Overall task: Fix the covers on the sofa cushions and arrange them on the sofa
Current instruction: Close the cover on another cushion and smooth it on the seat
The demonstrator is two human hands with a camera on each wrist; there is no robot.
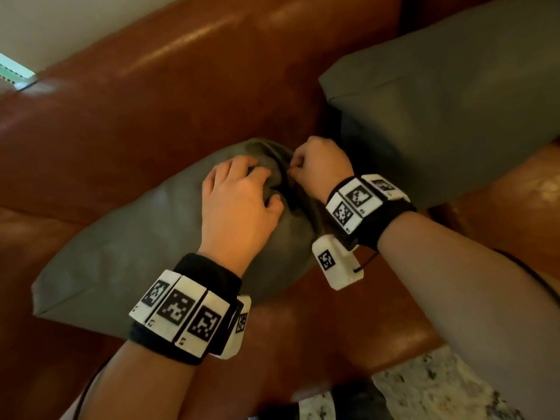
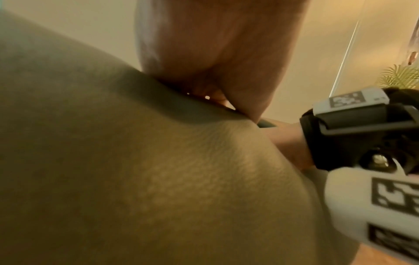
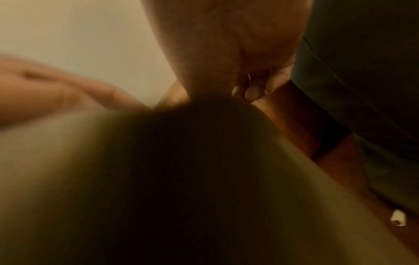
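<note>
A grey-green cushion (image 1: pixel 127 253) lies on the seat of the brown leather sofa (image 1: pixel 151 116). Both hands work at its far right end, where the cover is bunched and a dark slit runs between them. My left hand (image 1: pixel 242 195) grips a fold of the cover from above, fingers curled into the fabric. My right hand (image 1: pixel 315 168) is fisted just right of the slit and pinches the cover's edge; what is between thumb and finger is hidden. The left wrist view shows the cover's weave (image 2: pixel 158 179) under my left hand (image 2: pixel 215 62). The right wrist view is blurred, with my curled right hand (image 3: pixel 238 53) above the cushion (image 3: pixel 181 179).
A second, larger grey cushion (image 1: pixel 454 101) leans against the sofa back at the right, close behind my right hand. The sofa seat's front edge runs along the bottom, with speckled floor (image 1: pixel 439 389) below it. A pale wall (image 1: pixel 60 19) is behind the sofa.
</note>
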